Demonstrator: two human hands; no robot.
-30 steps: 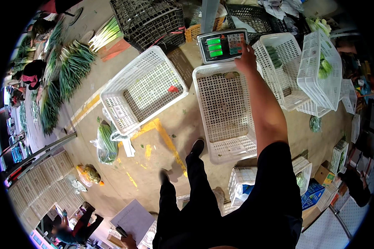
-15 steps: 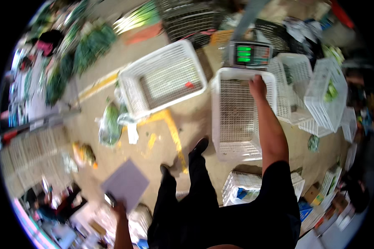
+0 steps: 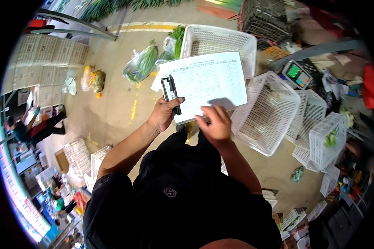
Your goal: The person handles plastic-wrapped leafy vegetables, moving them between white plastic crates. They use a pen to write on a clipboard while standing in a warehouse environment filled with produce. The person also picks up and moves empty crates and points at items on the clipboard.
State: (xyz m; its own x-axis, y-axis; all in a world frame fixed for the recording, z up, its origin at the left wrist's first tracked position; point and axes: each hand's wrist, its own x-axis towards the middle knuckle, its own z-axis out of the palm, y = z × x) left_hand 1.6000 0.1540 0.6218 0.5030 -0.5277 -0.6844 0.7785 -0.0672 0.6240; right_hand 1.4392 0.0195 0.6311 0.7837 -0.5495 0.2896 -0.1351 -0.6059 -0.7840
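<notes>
My left hand [image 3: 165,113] grips a clipboard by its clip end, the thumb pressed on top beside a black pen [image 3: 173,87] tucked at the metal clip. On the clipboard lies a white sheet [image 3: 210,81] printed with a table of fine rows. My right hand [image 3: 216,125] is at the sheet's near edge, its fingers partly bent and apart, with nothing seen in them. Its shadow falls on the paper; whether the fingertips touch it I cannot tell. Beyond the clipboard, a white plastic crate [image 3: 249,39] is partly covered by it.
To the right stand another white crate [image 3: 274,110], a scale with a lit green display [image 3: 297,74] and more stacked crates [image 3: 328,139]. Bagged green vegetables [image 3: 143,62] lie on the floor at the left. Another person [image 3: 37,128] is at the far left, near piled crates [image 3: 50,54].
The clipboard has come up in front of me in my left hand, its sheet now facing up. My right hand has left the crate by the scale and come to the sheet. The view has turned.
</notes>
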